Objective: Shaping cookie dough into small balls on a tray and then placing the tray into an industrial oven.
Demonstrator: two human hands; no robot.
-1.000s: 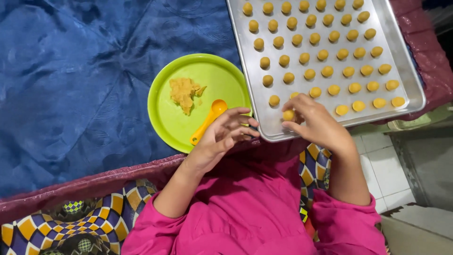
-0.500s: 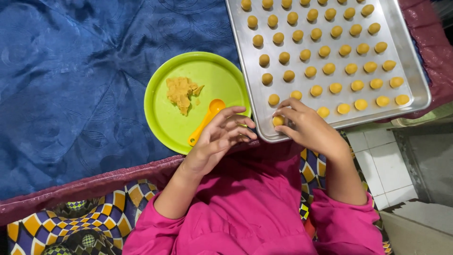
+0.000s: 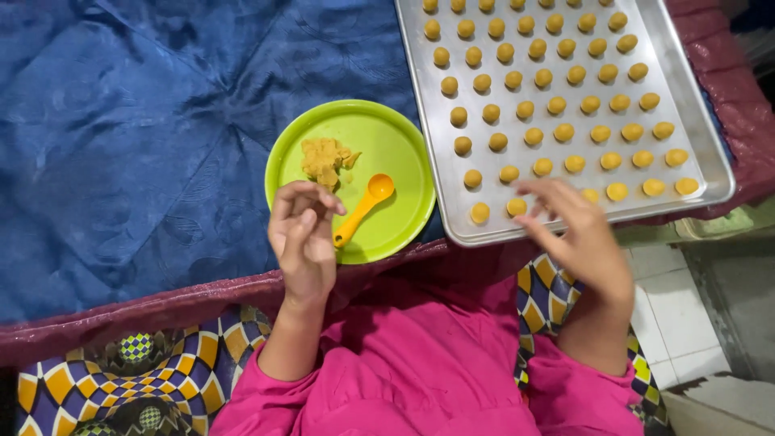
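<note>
the left hand (image 3: 300,238) hovers over the near rim of the green plate (image 3: 400,145), fingers loosely curled, holding nothing, its fingertips just beside the handle of the orange spoon (image 3: 363,206). the spoon lies tilted on the plate, with a lump of yellow dough (image 3: 324,158) beyond it. the right hand (image 3: 577,234) is blurred over the near edge of the metal tray (image 3: 686,81), fingers spread and open; whether it grips anything i cannot tell. rows of small dough balls (image 3: 534,109) fill the tray, just right of the plate. both sit on a blue cloth (image 3: 129,137). pink sleeves (image 3: 420,379) show below.
</note>
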